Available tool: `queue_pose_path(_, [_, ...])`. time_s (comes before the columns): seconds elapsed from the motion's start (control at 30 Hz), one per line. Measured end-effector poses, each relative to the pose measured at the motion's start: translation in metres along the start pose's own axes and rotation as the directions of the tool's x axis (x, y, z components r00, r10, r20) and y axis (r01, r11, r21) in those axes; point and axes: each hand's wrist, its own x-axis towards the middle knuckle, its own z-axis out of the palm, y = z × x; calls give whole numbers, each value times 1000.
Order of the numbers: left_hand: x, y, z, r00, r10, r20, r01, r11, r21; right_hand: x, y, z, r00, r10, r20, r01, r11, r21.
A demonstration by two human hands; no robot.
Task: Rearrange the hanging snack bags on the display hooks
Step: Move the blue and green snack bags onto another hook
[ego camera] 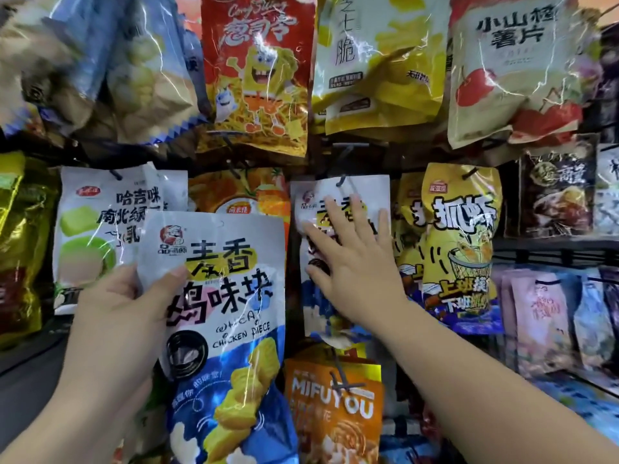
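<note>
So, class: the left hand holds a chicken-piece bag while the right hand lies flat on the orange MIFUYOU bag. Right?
Not quite. The head view shows the right hand flat on a hanging white bag, above the MIFUYOU bag. The left hand does hold a chicken-piece bag.

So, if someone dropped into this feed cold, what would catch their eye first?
The left hand grips a white and blue chicken piece bag, held free at centre-left. The right hand lies flat, fingers spread, on a matching bag hanging on its hook at centre. Above both hangs a red cartoon sponge bag.
</note>
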Motion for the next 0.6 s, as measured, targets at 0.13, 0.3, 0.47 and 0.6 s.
queue_pose_path(0.13, [-2,-1,-2,999,-32,2,32,999,4,18,11,15,992,0,124,7,998,-55])
queue_pose_path(0.3, [0,-6,-8,999,-42,5,42,999,6,31,16,29,977,21,210,-16,999,-28])
queue_pose_path(0.47, [-7,-6,-1,1000,-16,18,16,1000,13,39,18,37,957,25,288,-40,998,46])
queue_pose_path(0.6, [-4,-11,-1,997,-55,49,57,998,-36,39,19,30,953,27,301,-87,978,188])
